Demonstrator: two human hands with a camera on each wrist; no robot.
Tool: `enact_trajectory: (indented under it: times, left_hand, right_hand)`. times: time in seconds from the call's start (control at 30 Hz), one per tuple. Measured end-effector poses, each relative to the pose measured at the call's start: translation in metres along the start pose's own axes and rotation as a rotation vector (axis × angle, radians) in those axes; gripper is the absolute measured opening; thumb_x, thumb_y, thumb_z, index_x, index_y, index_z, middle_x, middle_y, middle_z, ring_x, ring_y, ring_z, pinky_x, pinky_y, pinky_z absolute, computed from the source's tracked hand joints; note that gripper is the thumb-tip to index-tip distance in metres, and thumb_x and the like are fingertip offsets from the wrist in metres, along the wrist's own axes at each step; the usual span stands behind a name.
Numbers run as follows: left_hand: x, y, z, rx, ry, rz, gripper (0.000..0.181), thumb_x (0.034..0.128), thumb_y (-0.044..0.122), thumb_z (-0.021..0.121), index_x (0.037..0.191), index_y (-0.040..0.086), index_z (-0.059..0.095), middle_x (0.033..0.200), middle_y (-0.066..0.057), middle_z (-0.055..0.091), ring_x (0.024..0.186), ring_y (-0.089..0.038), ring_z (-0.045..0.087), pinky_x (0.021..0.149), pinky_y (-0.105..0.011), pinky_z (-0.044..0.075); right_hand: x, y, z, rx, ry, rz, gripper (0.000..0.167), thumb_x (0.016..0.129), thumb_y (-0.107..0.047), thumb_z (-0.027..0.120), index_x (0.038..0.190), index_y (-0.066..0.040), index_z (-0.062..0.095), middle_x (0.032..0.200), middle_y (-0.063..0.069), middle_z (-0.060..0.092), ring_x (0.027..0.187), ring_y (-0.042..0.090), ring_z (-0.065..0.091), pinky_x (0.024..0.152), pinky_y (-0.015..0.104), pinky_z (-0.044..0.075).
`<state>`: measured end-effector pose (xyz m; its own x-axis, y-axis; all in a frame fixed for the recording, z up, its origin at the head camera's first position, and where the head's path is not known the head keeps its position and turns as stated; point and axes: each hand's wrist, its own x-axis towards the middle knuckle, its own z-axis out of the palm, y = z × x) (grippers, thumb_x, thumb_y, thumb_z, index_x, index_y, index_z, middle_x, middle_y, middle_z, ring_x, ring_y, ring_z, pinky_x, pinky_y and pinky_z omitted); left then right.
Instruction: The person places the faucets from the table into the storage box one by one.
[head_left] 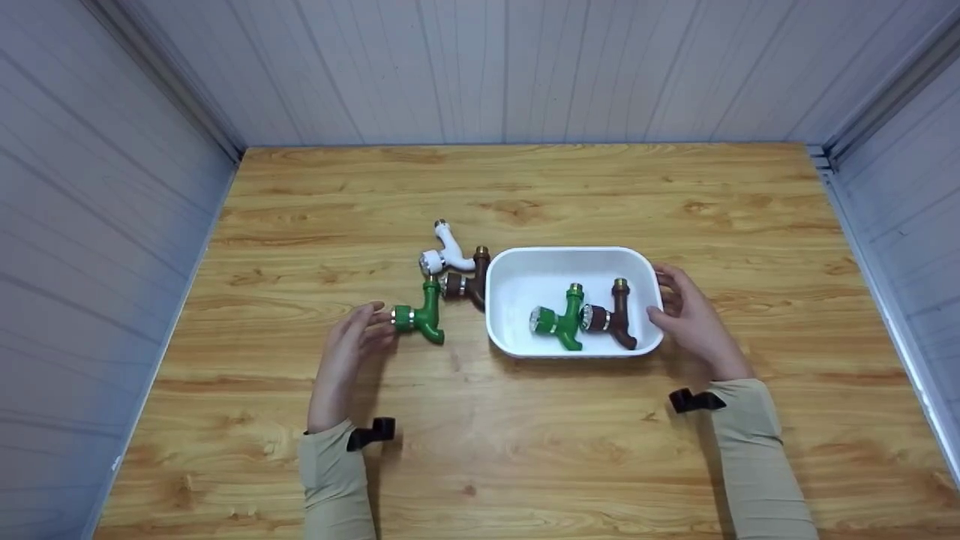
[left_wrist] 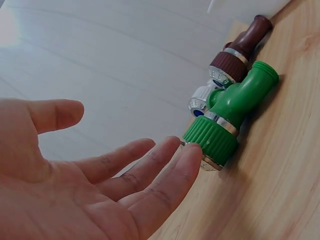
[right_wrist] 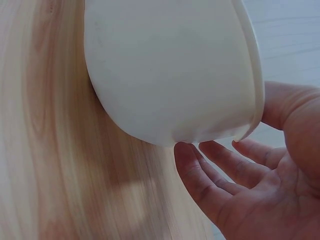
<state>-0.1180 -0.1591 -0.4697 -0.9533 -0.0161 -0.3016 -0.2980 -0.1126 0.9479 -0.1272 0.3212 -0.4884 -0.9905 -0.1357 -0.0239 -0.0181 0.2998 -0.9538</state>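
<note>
I have the left hand [head_left: 346, 356] on my feed with its fingers loosely extended and the thumb standing well away, nothing in its hold; the fingertips reach the ribbed knob of a glossy green angled tap [head_left: 430, 300] with a brass threaded end (from here I cannot tell whether they press on it). That tap lies on the yellowish wood-grain table [head_left: 465, 465], left of a white rounded-rectangular plastic basin [head_left: 514, 300]. At the basin's right end I see the right hand [head_left: 697, 326] gripping the wall, thumb at the rim and curved fingers against the outside. Inside, a second green tap with a clear-ended knob [head_left: 571, 315] lies beside a dark brown tap with a brass end [head_left: 619, 315]. Just left of the basin I make out another dark brown tap [head_left: 481, 281], with a glossy white tap [head_left: 453, 251] near it, farther back
</note>
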Motion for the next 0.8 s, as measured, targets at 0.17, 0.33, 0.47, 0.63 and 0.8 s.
enact_trajectory:
  times: [0.17,0.33,0.47,0.63,0.8]
  left_hand:
    - [0.001,0.001,-0.002,0.002,0.011,-0.016,0.049,0.1025,0.031,0.045,0.131,-0.008,0.045,0.128,-0.030,0.051,0.114,-0.042,0.053,0.098,-0.045,0.045]
    - [0.003,0.001,-0.003,0.008,0.030,-0.033,0.047,0.1025,0.030,0.045,0.131,-0.008,0.046,0.125,-0.028,0.052,0.110,-0.038,0.056,0.097,-0.046,0.046]
    - [0.006,-0.001,-0.003,0.001,0.039,-0.046,0.045,0.1027,0.028,0.045,0.130,-0.008,0.046,0.121,-0.027,0.054,0.104,-0.034,0.059,0.094,-0.047,0.049]
    - [0.009,-0.003,-0.002,-0.005,0.043,-0.061,0.044,0.1028,0.027,0.045,0.130,-0.008,0.046,0.122,-0.026,0.053,0.103,-0.035,0.059,0.093,-0.048,0.049]
    - [0.011,-0.004,-0.003,0.018,0.022,-0.079,0.048,0.1027,0.030,0.044,0.133,-0.007,0.043,0.129,-0.027,0.049,0.113,-0.039,0.053,0.098,-0.048,0.045]
  right_hand:
    - [-0.002,-0.004,0.001,0.013,-0.005,0.003,0.062,0.087,0.016,0.055,0.143,0.006,0.029,0.136,0.031,0.041,0.117,0.046,0.047,0.090,0.019,0.046]
    - [-0.006,-0.019,0.004,0.007,-0.014,-0.034,0.061,0.086,0.017,0.055,0.141,0.011,0.028,0.133,0.036,0.040,0.115,0.051,0.046,0.090,0.020,0.047]
    - [-0.003,-0.011,0.003,0.021,-0.012,-0.041,0.061,0.087,0.018,0.053,0.141,0.010,0.027,0.134,0.035,0.040,0.115,0.051,0.045,0.089,0.019,0.046]
    - [-0.001,0.002,0.001,0.026,0.006,-0.012,0.063,0.087,0.015,0.055,0.144,0.004,0.029,0.137,0.028,0.041,0.116,0.044,0.048,0.088,0.018,0.047]
    - [-0.002,-0.001,0.001,0.023,0.004,-0.007,0.063,0.087,0.016,0.055,0.144,0.005,0.028,0.138,0.029,0.040,0.118,0.044,0.047,0.089,0.018,0.046]
